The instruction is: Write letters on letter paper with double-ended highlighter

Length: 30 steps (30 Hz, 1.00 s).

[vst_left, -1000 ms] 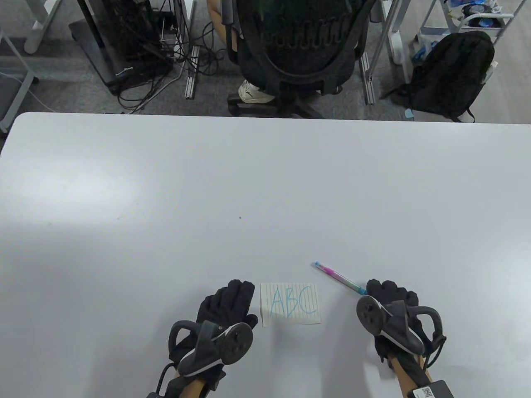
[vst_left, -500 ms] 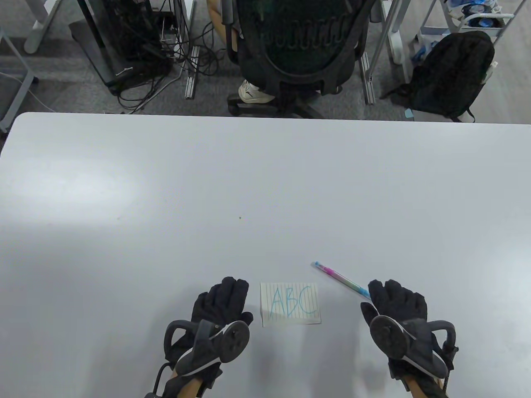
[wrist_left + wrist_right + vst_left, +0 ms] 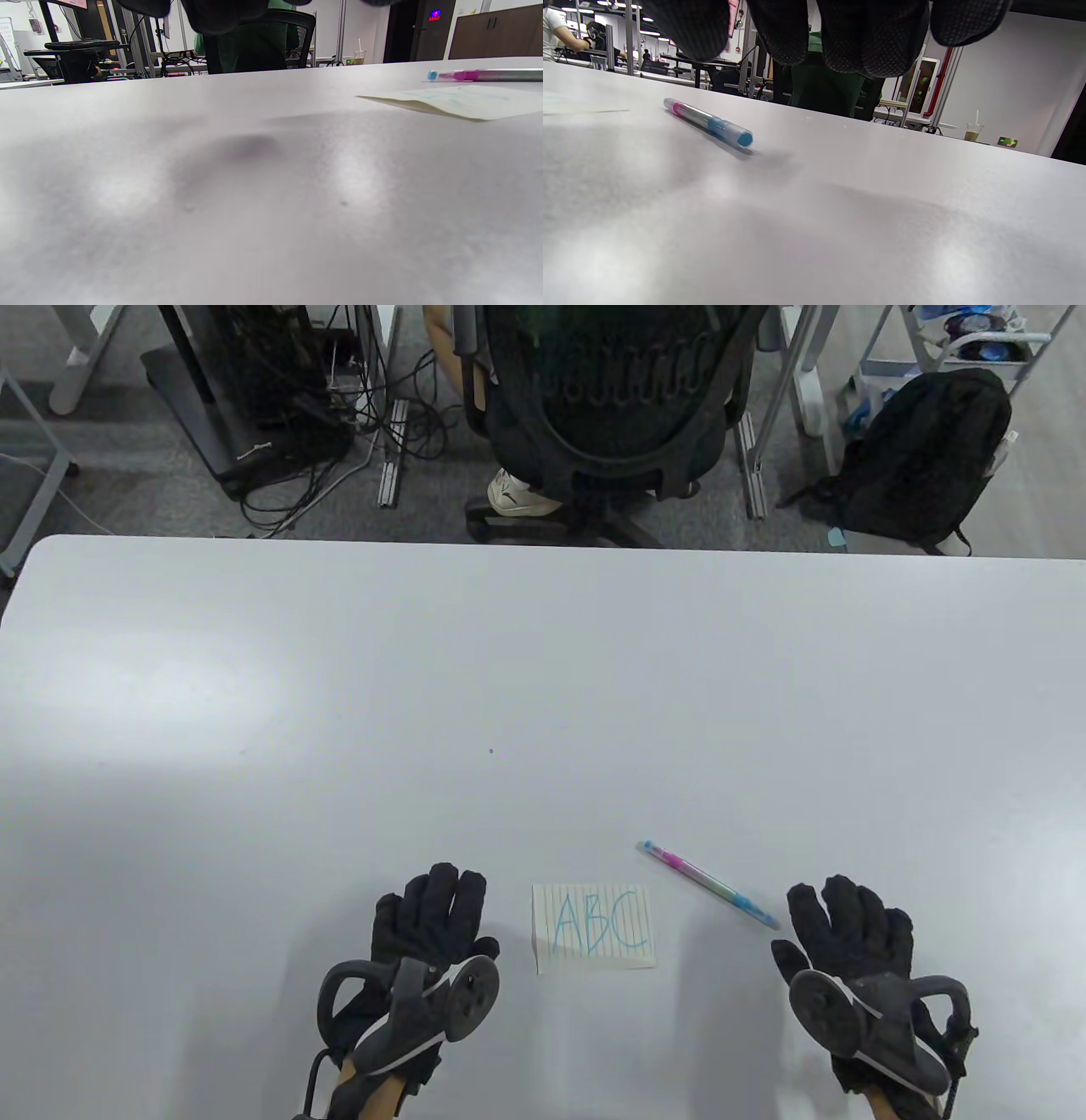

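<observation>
A small lined letter paper lies near the table's front edge with "ABC" written on it in blue. The double-ended highlighter, pink and blue, lies capped on the table just right of the paper, slanting toward the lower right. It also shows in the right wrist view as the highlighter, and at the right edge of the left wrist view as the highlighter behind the paper. My left hand rests flat left of the paper, fingers straight, holding nothing. My right hand lies flat right of the highlighter, apart from it.
The white table stretches far beyond the paper. Past its far edge stand a black office chair, a tangle of cables and a black backpack on the floor.
Both hands slid outward and back toward the front edge. The right hand moved off the highlighter's lower end, which now shows in full. Paper and highlighter stayed put.
</observation>
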Each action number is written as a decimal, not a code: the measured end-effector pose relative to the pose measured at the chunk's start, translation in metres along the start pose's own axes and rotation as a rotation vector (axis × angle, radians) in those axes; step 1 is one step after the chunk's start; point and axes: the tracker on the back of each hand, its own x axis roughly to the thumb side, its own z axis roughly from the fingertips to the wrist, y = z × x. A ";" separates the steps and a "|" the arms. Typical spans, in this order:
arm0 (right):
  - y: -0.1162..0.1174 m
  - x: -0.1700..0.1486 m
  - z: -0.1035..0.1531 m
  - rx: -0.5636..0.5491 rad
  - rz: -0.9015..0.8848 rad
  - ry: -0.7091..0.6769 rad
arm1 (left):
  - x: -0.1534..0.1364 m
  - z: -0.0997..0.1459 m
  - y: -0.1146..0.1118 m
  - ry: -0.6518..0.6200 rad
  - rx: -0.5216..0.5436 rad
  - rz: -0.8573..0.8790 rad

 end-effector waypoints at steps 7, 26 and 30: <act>0.009 -0.007 0.001 0.041 0.059 0.012 | -0.008 -0.003 -0.007 0.030 -0.053 -0.022; 0.010 -0.005 0.001 0.044 0.044 -0.007 | -0.009 -0.004 -0.009 0.043 -0.068 -0.052; 0.010 -0.003 0.000 0.046 0.047 -0.018 | -0.007 -0.004 -0.008 0.037 -0.059 -0.063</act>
